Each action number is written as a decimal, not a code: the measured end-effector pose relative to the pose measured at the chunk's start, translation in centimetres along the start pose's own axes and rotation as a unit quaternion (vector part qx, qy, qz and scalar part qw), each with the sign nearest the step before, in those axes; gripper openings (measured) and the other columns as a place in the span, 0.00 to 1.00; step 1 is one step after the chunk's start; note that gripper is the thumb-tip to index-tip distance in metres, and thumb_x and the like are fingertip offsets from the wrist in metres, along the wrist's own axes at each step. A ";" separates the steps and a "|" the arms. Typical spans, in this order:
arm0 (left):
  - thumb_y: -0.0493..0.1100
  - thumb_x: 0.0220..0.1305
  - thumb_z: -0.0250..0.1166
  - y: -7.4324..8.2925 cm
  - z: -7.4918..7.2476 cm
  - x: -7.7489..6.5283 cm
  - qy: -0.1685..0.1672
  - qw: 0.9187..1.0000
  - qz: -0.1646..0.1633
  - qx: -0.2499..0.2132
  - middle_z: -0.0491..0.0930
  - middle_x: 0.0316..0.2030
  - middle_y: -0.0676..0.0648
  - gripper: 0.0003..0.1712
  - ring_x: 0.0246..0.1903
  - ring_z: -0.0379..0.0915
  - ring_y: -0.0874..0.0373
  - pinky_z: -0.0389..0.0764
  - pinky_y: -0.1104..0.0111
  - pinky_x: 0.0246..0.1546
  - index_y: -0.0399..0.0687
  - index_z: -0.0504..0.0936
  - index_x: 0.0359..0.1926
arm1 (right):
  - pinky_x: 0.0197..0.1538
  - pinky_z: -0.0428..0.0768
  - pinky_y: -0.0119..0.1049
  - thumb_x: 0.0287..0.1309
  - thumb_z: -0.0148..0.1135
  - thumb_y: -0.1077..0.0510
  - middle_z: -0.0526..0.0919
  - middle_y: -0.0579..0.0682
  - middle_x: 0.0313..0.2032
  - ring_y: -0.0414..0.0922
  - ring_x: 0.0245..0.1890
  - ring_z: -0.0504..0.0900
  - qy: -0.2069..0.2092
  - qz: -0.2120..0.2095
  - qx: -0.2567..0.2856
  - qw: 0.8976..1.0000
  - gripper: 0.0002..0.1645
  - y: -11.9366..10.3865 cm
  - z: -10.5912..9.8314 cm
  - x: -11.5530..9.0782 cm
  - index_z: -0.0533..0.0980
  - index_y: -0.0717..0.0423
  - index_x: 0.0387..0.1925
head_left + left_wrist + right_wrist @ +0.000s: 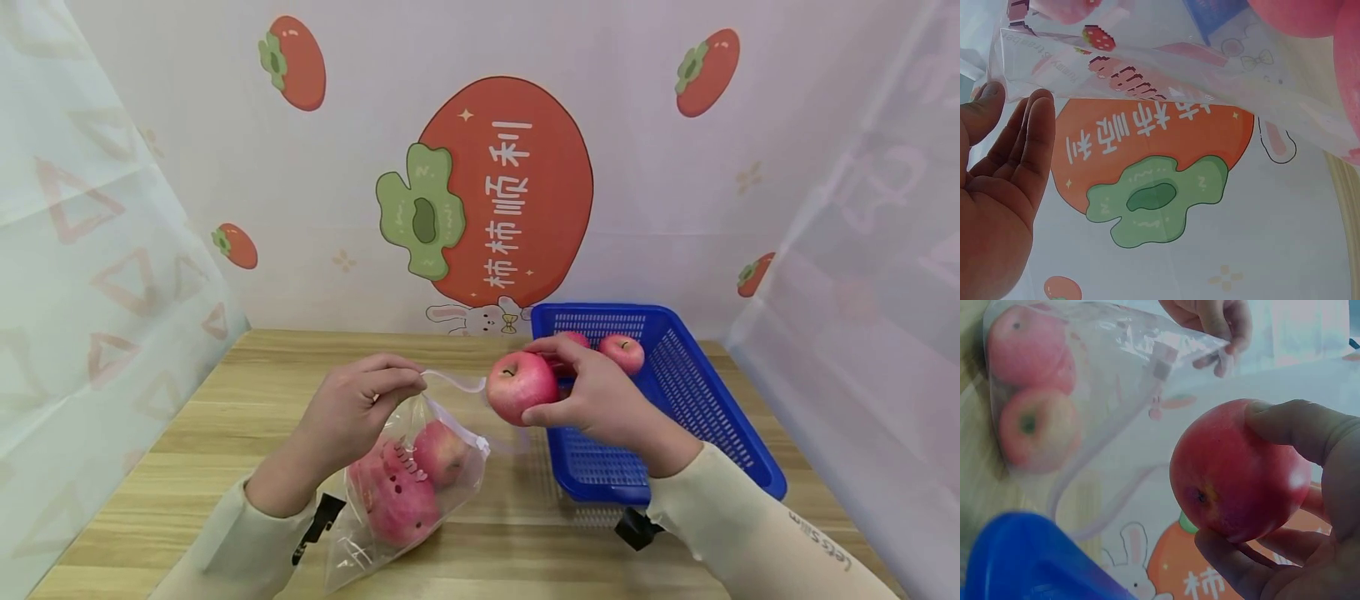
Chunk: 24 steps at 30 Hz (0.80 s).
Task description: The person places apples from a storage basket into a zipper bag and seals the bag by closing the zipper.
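A rosy apple (523, 388) is held aloft, its stem showing, beside the gaping mouth of a clear printed bag (348, 560). The bag slants over the counter (517, 558), top edge pinched up, three red apples (405, 505) bunched inside.

The right grip (600, 392) partly hides one apple (574, 337) in the blue basket (693, 396).

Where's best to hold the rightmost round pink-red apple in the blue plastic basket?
Probably by the widest part of the round pink-red apple, coming from above and slightly right: its stem faces up, with another pink-red apple to its left, the far wall of the blue plastic basket behind it, and free space rightward.
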<state>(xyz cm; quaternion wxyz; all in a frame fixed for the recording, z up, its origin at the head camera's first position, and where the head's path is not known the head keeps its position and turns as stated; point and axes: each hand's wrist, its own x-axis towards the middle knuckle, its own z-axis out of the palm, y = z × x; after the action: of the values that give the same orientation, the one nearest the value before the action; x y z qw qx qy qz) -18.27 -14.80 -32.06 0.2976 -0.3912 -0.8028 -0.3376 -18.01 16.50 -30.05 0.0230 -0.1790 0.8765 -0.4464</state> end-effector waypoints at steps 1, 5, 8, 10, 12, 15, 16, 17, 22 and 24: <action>0.27 0.51 0.74 0.0 0.0 0.0 -0.001 1.000 0.001 0.001 0.84 0.38 0.55 0.13 0.36 0.82 0.62 0.79 0.76 0.38 0.47 0.89 0.36 | 0.45 0.84 0.41 0.40 0.84 0.47 0.78 0.46 0.52 0.49 0.52 0.76 -0.003 0.001 0.001 1.000 0.46 -0.1 0.2 0.0 0.71 0.38 0.63; 0.27 0.51 0.74 0.1 0.0 0.1 -0.002 1.000 0.002 0.003 0.84 0.38 0.54 0.13 0.36 0.82 0.61 0.80 0.75 0.37 0.47 0.89 0.36 | 0.44 0.84 0.40 0.40 0.84 0.48 0.79 0.45 0.51 0.47 0.51 0.77 -0.019 -0.005 0.004 1.000 0.46 -0.4 1.3 0.2 0.72 0.39 0.62; 0.27 0.52 0.74 0.1 0.1 0.1 -0.005 1.000 0.001 0.003 0.84 0.38 0.54 0.13 0.36 0.82 0.61 0.79 0.76 0.37 0.47 0.89 0.36 | 0.42 0.84 0.39 0.40 0.84 0.49 0.79 0.44 0.50 0.47 0.50 0.78 -0.034 -0.011 0.018 0.999 0.45 -0.5 1.9 0.3 0.73 0.39 0.62; 0.27 0.52 0.74 0.1 0.1 0.1 -0.007 1.000 0.001 0.000 0.84 0.38 0.54 0.13 0.36 0.82 0.62 0.79 0.76 0.37 0.47 0.89 0.36 | 0.42 0.84 0.39 0.41 0.84 0.51 0.79 0.44 0.50 0.47 0.49 0.78 -0.041 -0.014 0.030 0.999 0.44 -0.5 2.3 0.4 0.73 0.40 0.62; 0.27 0.52 0.74 0.1 0.2 0.2 -0.008 1.000 0.001 -0.003 0.84 0.38 0.54 0.13 0.36 0.82 0.62 0.79 0.76 0.37 0.47 0.89 0.36 | 0.42 0.84 0.39 0.41 0.84 0.52 0.79 0.44 0.50 0.47 0.49 0.78 -0.044 -0.014 0.039 0.998 0.44 -0.6 2.5 0.4 0.73 0.41 0.62; 0.27 0.52 0.74 0.2 0.2 0.2 -0.008 1.000 0.001 -0.004 0.84 0.38 0.55 0.13 0.36 0.82 0.62 0.79 0.77 0.37 0.47 0.89 0.36 | 0.42 0.84 0.39 0.42 0.83 0.53 0.79 0.44 0.50 0.46 0.48 0.79 -0.050 -0.013 0.042 0.998 0.44 -0.8 2.8 0.4 0.73 0.41 0.62; 0.27 0.52 0.74 0.2 0.2 0.2 -0.008 1.000 0.002 -0.005 0.84 0.38 0.55 0.13 0.35 0.82 0.62 0.79 0.77 0.37 0.47 0.89 0.36 | 0.42 0.84 0.39 0.42 0.83 0.54 0.79 0.44 0.50 0.46 0.47 0.80 -0.052 -0.012 0.042 0.998 0.44 -0.9 2.8 0.4 0.73 0.41 0.62; 0.27 0.52 0.74 0.2 0.2 0.2 -0.008 1.000 0.002 -0.005 0.84 0.38 0.55 0.13 0.35 0.82 0.62 0.79 0.77 0.37 0.47 0.89 0.36 | 0.42 0.84 0.39 0.42 0.83 0.53 0.79 0.44 0.50 0.46 0.47 0.80 -0.055 -0.010 0.039 0.998 0.44 -1.0 2.9 0.3 0.73 0.41 0.62; 0.26 0.52 0.73 0.2 0.2 0.2 -0.013 1.000 -0.004 -0.012 0.83 0.38 0.55 0.14 0.29 0.79 0.66 0.78 0.79 0.32 0.47 0.89 0.36 | 0.42 0.84 0.38 0.43 0.83 0.53 0.79 0.45 0.51 0.45 0.45 0.82 -0.062 -0.020 0.021 0.998 0.44 -1.4 3.3 0.3 0.73 0.42 0.63; 0.26 0.52 0.73 0.3 0.3 0.2 -0.016 1.000 -0.007 -0.019 0.83 0.38 0.54 0.14 0.26 0.77 0.68 0.77 0.79 0.30 0.47 0.89 0.36 | 0.42 0.84 0.38 0.43 0.83 0.52 0.78 0.45 0.52 0.45 0.45 0.82 -0.062 -0.030 0.019 0.997 0.44 -1.5 3.5 0.3 0.73 0.43 0.63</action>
<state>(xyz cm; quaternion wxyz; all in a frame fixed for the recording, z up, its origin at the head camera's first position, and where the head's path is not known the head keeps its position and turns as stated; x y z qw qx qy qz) -18.19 -14.39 -32.00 0.2751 -0.3967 -0.8034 -0.3486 -17.16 12.90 -30.90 0.0675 -0.2321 0.8588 -0.4518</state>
